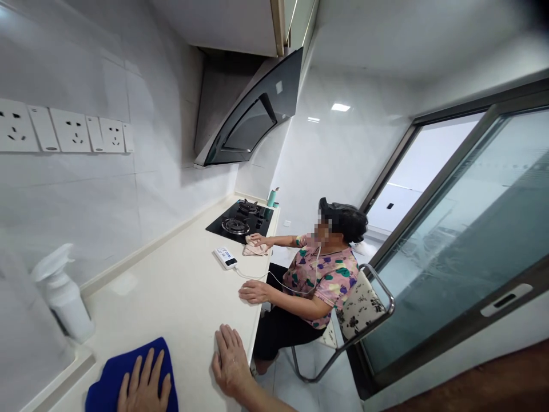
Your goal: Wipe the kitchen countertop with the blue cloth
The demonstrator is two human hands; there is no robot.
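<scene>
Spread flat with its fingers apart, my left hand (146,386) presses on a folded blue cloth (109,375) at the near left of the counter. My right hand (231,360) rests palm down near the counter's front edge, its fingers stretched out and nothing held in it. Behind the cloth, a white spray bottle (68,300) stands by the wall. The pale countertop (189,303) runs under both hands.
A seated person (319,274) at the counter has one hand on a beige cloth (256,247) beside the black gas hob (227,220). A white power bank (225,258) with a cable lies nearby. Overhead hangs a range hood (257,114). A folding chair (360,303) stands right.
</scene>
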